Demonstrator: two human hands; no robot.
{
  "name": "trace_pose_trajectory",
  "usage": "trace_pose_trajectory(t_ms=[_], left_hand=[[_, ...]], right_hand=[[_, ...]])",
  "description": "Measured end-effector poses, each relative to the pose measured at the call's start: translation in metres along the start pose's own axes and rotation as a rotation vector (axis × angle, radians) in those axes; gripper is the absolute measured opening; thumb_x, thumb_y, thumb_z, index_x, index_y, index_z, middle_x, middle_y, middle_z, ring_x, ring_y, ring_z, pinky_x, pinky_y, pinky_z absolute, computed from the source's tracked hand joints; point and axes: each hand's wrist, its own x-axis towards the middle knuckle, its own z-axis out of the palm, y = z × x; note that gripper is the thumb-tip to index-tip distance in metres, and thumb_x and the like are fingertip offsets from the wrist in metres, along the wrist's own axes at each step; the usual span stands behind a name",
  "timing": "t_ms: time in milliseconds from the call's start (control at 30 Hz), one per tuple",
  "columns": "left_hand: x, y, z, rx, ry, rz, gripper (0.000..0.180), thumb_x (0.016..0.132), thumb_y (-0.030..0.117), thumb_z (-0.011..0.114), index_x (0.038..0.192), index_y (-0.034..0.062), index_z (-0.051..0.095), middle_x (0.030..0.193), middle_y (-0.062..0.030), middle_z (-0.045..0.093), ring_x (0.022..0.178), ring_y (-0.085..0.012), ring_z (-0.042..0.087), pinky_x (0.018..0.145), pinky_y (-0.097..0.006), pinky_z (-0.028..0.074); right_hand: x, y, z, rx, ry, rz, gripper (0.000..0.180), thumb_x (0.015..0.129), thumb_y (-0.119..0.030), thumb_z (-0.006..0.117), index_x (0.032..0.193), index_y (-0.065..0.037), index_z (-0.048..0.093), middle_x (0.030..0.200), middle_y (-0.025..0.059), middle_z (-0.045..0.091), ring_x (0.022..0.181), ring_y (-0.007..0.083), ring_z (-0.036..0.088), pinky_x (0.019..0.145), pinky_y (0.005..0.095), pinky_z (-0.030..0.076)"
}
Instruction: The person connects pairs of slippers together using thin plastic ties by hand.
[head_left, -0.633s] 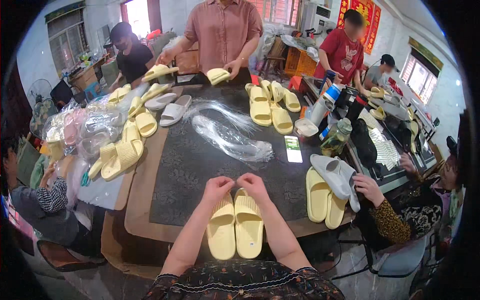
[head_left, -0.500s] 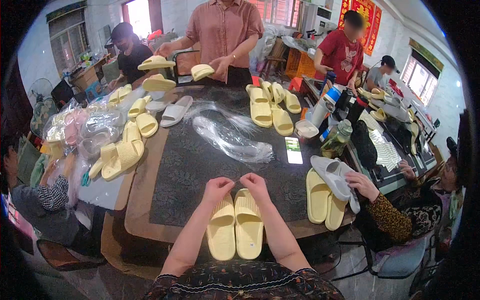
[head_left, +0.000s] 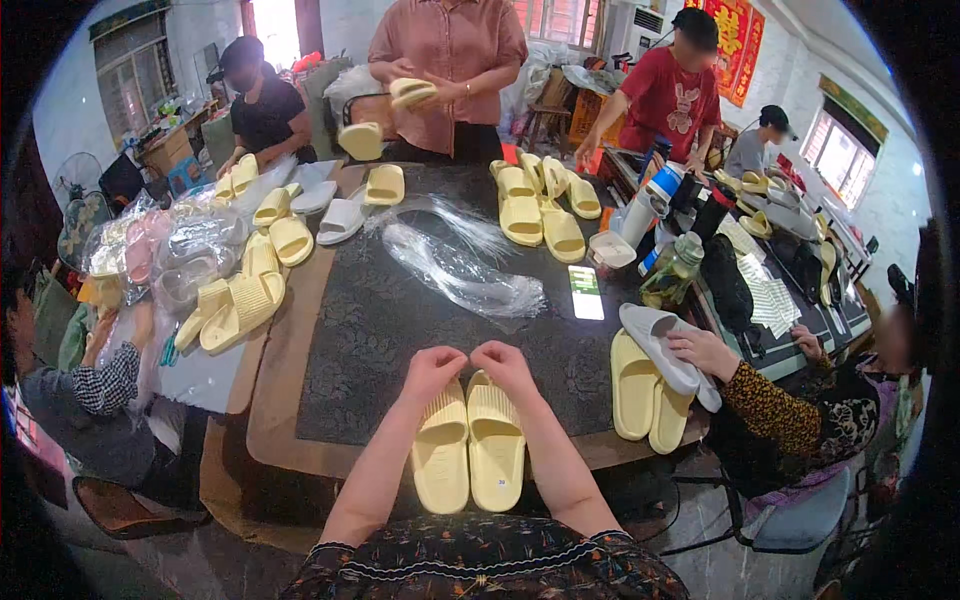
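A pair of pale yellow slide sandals lies side by side at the near edge of the dark table [head_left: 400, 300]. My left hand [head_left: 432, 368] rests curled on the toe end of the left sandal [head_left: 442, 455]. My right hand [head_left: 503, 364] rests the same way on the toe end of the right sandal [head_left: 497, 445]. Both hands have their fingers bent over the sandals' front straps, thumbs close together.
Clear plastic bags [head_left: 460, 270] and a phone [head_left: 585, 292] lie mid-table. More yellow sandals [head_left: 535, 205] sit at the far side and in a pile at left [head_left: 245, 290]. A seated person's hand [head_left: 700, 350] holds a grey sandal at right. A standing person in pink [head_left: 445, 60] holds a sandal.
My hands stay on the sandal pair's toes. The standing person in pink has lifted sandals off the far table edge up to chest height.
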Motion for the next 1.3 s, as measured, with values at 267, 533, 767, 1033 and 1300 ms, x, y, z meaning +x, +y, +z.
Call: trace_pose_trajectory(t_ms=[267,533,767,1033,1300], left_hand=[[-0.011,0.007,0.003,0.034,-0.018,0.002,0.016,0.083,0.017,0.068,0.089,0.0022,0.069,0.073,-0.0004,0.065,0.065,-0.0067,0.057,0.060,-0.024,0.046],[-0.005,0.004,0.002,0.084,0.010,0.033,0.016,0.082,0.016,0.067,0.088,0.0008,0.069,0.071,-0.0005,0.065,0.063,-0.0065,0.056,0.058,-0.024,0.045],[0.006,0.006,0.005,0.019,-0.003,0.031,0.016,0.082,0.015,0.068,0.088,0.0009,0.069,0.074,0.0001,0.066,0.065,-0.0053,0.056,0.059,-0.023,0.044],[-0.006,0.012,0.005,0.056,0.025,-0.003,0.013,0.083,0.014,0.067,0.086,0.0017,0.069,0.068,0.0033,0.061,0.061,-0.0034,0.052,0.055,-0.021,0.041],[-0.001,0.007,0.003,0.041,0.083,0.039,0.014,0.083,0.017,0.067,0.084,0.0028,0.068,0.067,0.0033,0.058,0.059,-0.0037,0.051,0.054,-0.020,0.038]], right_hand=[[-0.002,0.018,-0.003,0.076,0.145,-0.022,0.011,0.082,-0.011,0.067,0.089,-0.002,0.066,0.080,-0.0020,0.063,0.074,0.0053,0.055,0.068,0.0213,0.045],[0.003,0.012,-0.004,0.018,0.264,-0.111,0.009,0.083,-0.010,0.066,0.086,-0.002,0.065,0.078,-0.0031,0.061,0.071,0.0045,0.052,0.066,0.0214,0.044],[0.009,0.009,-0.007,0.026,0.220,-0.091,0.011,0.083,-0.011,0.066,0.088,-0.001,0.066,0.077,-0.0020,0.063,0.072,0.0050,0.054,0.066,0.0215,0.045],[0.002,0.010,-0.001,-0.031,0.097,-0.066,0.014,0.082,-0.013,0.068,0.088,-0.001,0.067,0.077,-0.0021,0.063,0.070,0.0053,0.054,0.064,0.0217,0.045],[0.003,0.011,-0.002,0.087,0.314,-0.147,0.013,0.083,-0.012,0.068,0.091,-0.003,0.064,0.077,-0.0029,0.060,0.067,0.0042,0.052,0.061,0.0203,0.043]])
